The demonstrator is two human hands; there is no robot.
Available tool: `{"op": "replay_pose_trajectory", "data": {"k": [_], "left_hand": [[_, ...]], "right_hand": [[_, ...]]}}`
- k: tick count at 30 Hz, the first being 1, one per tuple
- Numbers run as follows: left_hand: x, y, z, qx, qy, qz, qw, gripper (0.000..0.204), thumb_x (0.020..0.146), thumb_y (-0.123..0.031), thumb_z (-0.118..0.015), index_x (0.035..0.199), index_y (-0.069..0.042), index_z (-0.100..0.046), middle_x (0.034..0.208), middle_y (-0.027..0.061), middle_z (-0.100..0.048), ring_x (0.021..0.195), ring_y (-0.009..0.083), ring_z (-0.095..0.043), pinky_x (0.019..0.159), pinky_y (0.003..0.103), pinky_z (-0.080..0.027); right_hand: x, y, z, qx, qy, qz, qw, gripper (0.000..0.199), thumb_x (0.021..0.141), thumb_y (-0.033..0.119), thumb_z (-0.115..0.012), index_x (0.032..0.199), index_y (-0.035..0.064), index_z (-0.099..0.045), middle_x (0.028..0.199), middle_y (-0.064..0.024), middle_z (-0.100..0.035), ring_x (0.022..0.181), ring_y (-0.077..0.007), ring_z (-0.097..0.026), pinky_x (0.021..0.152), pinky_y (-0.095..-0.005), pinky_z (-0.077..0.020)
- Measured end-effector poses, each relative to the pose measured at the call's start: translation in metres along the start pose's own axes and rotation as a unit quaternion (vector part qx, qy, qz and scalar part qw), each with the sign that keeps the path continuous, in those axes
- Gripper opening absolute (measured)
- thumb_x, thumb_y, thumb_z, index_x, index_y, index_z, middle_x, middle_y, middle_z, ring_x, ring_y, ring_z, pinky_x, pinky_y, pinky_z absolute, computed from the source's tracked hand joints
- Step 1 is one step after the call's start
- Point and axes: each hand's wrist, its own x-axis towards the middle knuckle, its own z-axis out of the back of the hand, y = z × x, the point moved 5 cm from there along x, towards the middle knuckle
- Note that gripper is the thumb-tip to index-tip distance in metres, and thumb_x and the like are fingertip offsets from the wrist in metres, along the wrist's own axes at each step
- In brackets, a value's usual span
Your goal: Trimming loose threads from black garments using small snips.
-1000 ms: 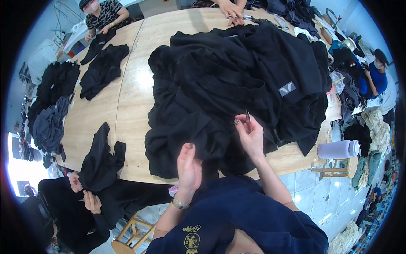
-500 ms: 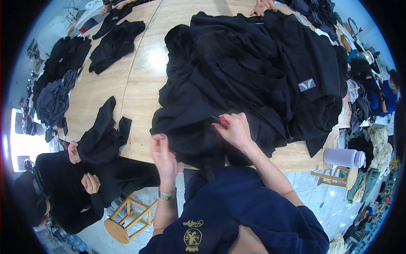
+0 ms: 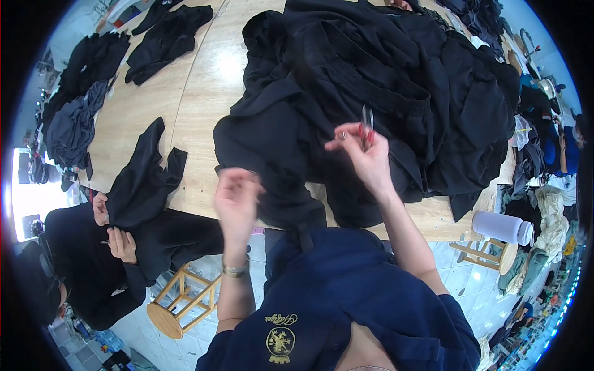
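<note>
My right hand [image 3: 372,162] holds small thread snips [image 3: 366,131] with red handles, blades up, over a heap of black garments [image 3: 470,123]. A ring shows on one of its fingers. To the left, my left hand [image 3: 237,196] is blurred by motion, its fingers curled above the near edge of a black garment [image 3: 266,139]. Whether it pinches any cloth I cannot make out. A black waistband [image 3: 371,86] with gathered elastic lies across the heap, beyond the snips.
A co-worker [image 3: 86,260] sits at the left, both hands on a black garment [image 3: 139,179]. More dark clothes [image 3: 83,111] lie along the wooden table [image 3: 201,117]. At its right front edge lies a lilac bottle [image 3: 498,227]. Wooden stools [image 3: 167,318] stand below.
My right hand has lifted the snips away from me and turned them upright. My left hand has shifted slightly away. The top garment has moved, hiding the grey label and baring the waistband.
</note>
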Motion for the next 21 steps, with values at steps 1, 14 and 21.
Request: {"op": "replay_pose_trajectory", "data": {"k": [1,14,21], "left_hand": [[-0.009,0.010,-0.016,0.025,0.054,0.056,0.997,0.007,0.087,-0.007,-0.058,0.091,-0.003,-0.054,0.075,0.0022,-0.057,0.058,0.0064,-0.057,0.046,0.016,-0.042],[-0.017,0.075,-0.056,0.189,0.194,0.153,0.951,0.020,0.077,0.002,-0.065,0.090,-0.001,-0.050,0.078,-0.0001,-0.053,0.069,0.0047,-0.054,0.061,0.020,-0.046],[0.001,-0.006,-0.059,-0.205,0.124,0.101,0.966,0.025,0.078,0.004,-0.067,0.092,-0.003,-0.047,0.089,0.0001,-0.049,0.081,0.0043,-0.050,0.075,0.018,-0.043]], "right_hand": [[-0.007,-0.016,0.000,-0.009,0.020,-0.037,0.999,0.013,0.090,0.006,-0.053,0.095,-0.0035,-0.059,0.074,-0.0094,-0.067,0.076,-0.0140,-0.066,0.073,-0.0221,-0.0466],[-0.037,-0.059,-0.007,-0.060,0.089,-0.168,0.980,0.017,0.083,0.006,-0.059,0.097,-0.0039,-0.061,0.077,-0.0069,-0.065,0.073,-0.0120,-0.064,0.071,-0.0232,-0.0480],[-0.038,-0.030,-0.039,0.072,0.176,-0.133,0.973,0.015,0.081,0.008,-0.067,0.091,0.0024,-0.057,0.061,0.0076,-0.045,0.056,-0.0006,-0.040,0.053,-0.0173,-0.0334]]}}
